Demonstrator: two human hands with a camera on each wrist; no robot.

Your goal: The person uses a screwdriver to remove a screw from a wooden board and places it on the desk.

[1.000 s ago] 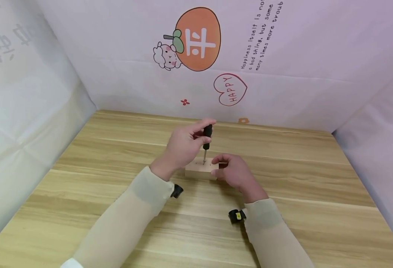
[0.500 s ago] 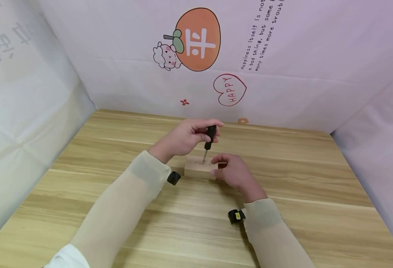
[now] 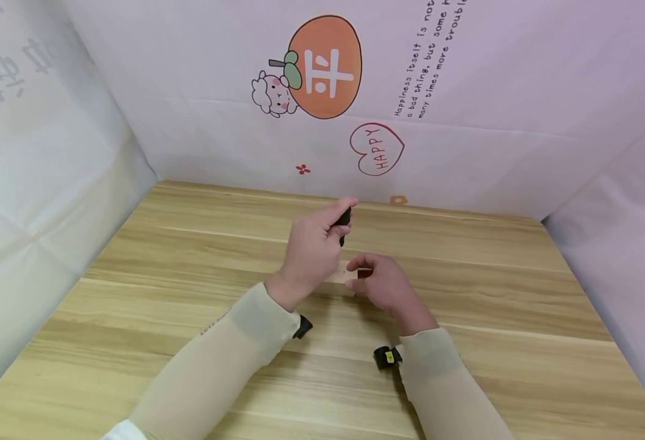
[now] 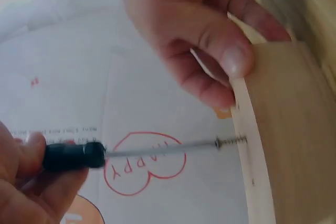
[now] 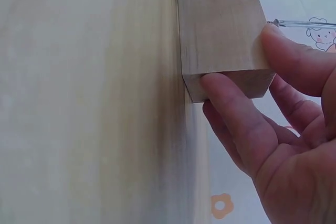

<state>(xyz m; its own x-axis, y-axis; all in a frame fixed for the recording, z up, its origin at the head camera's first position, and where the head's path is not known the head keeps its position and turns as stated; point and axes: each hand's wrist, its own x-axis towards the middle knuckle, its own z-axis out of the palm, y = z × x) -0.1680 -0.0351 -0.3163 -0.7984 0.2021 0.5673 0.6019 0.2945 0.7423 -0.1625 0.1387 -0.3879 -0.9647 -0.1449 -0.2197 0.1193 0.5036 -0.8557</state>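
My left hand [image 3: 311, 247] grips the black handle of a screwdriver [image 4: 73, 155], its fingers wrapped round it. In the left wrist view the metal shaft runs to the head of a screw [image 4: 231, 141], whose threads still show above the face of a pale wooden block [image 4: 291, 129]. Small dark holes mark that face on either side of the screw. Holding the block's right end, my right hand [image 3: 383, 281] has its thumb and fingers on different faces of it. In the head view my left hand hides the screw and much of the block.
The block rests on a wood-grain table [image 3: 465, 275]. A printed white sheet [image 3: 218, 134] rises behind the table's far edge, with more sheeting at both sides. Black wrist cameras sit by both cuffs, one of them [image 3: 384, 357] close to the table's middle.
My left wrist has swung out and back, turning the screwdriver; the hand now sits lower and covers the shaft in the head view. My right hand and the block stay put.
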